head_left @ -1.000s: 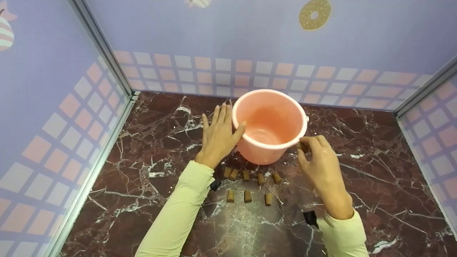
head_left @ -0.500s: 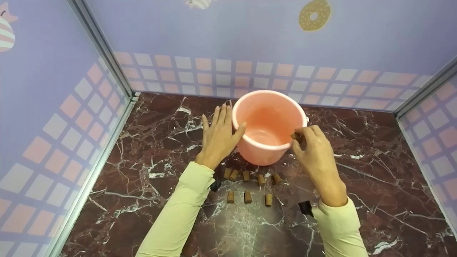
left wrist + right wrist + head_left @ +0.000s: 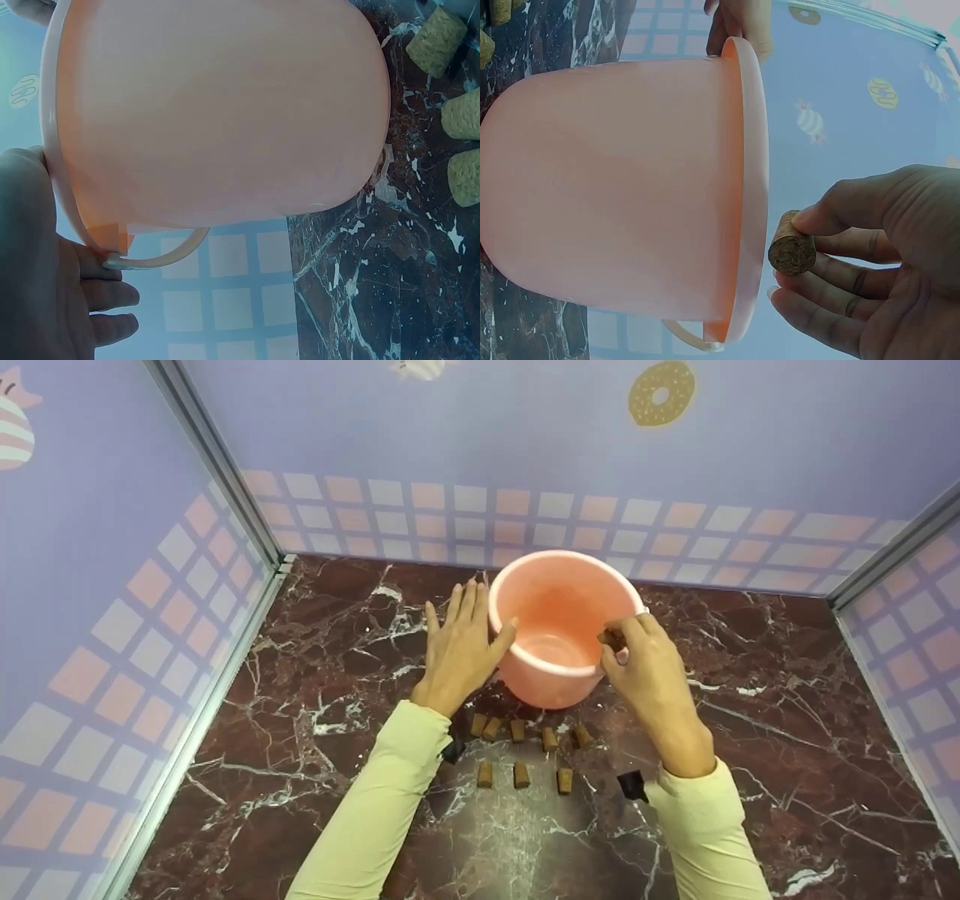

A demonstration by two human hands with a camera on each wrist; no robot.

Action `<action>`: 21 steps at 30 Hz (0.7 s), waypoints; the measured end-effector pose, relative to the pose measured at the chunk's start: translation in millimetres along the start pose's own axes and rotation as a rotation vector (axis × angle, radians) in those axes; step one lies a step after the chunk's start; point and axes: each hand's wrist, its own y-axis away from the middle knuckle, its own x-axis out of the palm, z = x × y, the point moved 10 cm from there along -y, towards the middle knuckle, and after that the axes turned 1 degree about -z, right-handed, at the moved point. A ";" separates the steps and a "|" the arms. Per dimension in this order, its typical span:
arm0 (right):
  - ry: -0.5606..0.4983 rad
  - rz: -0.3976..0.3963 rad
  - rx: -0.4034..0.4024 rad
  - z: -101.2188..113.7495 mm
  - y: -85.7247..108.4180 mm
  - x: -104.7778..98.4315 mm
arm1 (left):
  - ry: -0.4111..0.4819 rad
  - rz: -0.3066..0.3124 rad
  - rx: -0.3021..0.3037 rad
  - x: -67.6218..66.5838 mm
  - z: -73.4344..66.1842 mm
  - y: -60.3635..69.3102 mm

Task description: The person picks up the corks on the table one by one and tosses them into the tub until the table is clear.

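Note:
A pink bucket [image 3: 551, 686] stands upright on the dark marbled surface, and no cork shows inside it. The left hand [image 3: 459, 656] rests with straight fingers against the bucket's left side, its thumb over the rim; in the left wrist view the left hand [image 3: 52, 270] touches the rim by the handle. The right hand [image 3: 651, 679] pinches a cork [image 3: 613, 640] over the bucket's right rim. The right wrist view has this cork [image 3: 792, 244] between thumb and fingers of the right hand [image 3: 877, 262], just beyond the rim.
In front of the bucket lie several corks [image 3: 517, 730] in one row and three more [image 3: 521, 775] in a nearer row. A patterned wall [image 3: 420, 521] rises close behind the bucket, with side panels at left and right.
The right hand has moved left and away from the body with the cork, from beside the bucket's right side to over its rim. The left hand and bucket have stayed in place.

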 end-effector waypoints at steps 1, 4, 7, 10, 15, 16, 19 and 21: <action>-0.002 0.003 0.003 -0.4 -0.7 0.8 | -0.002 -0.001 0.001 -0.1 0.0 0.0; -0.005 0.007 0.002 -1.0 -2.6 3.2 | -0.008 0.000 0.001 -0.2 -0.2 0.2; -0.004 0.012 -0.011 -0.6 -3.8 5.4 | -0.014 -0.002 0.002 -0.6 -0.6 0.6; 0.000 0.009 -0.027 0.8 -4.4 6.6 | -0.016 -0.004 0.003 -0.9 -0.9 0.7; -0.004 0.008 -0.037 2.5 -5.4 7.3 | -0.006 -0.002 0.001 -0.9 -0.5 0.2; -0.005 0.011 -0.034 2.3 -5.4 7.5 | -0.004 -0.001 0.001 -0.8 -0.4 0.3; -0.007 0.019 -0.028 1.5 -5.4 8.8 | -0.008 -0.002 0.000 -0.6 -0.1 0.4; -0.008 0.026 -0.023 1.3 -5.4 9.6 | -0.013 -0.004 0.001 -0.6 0.0 0.5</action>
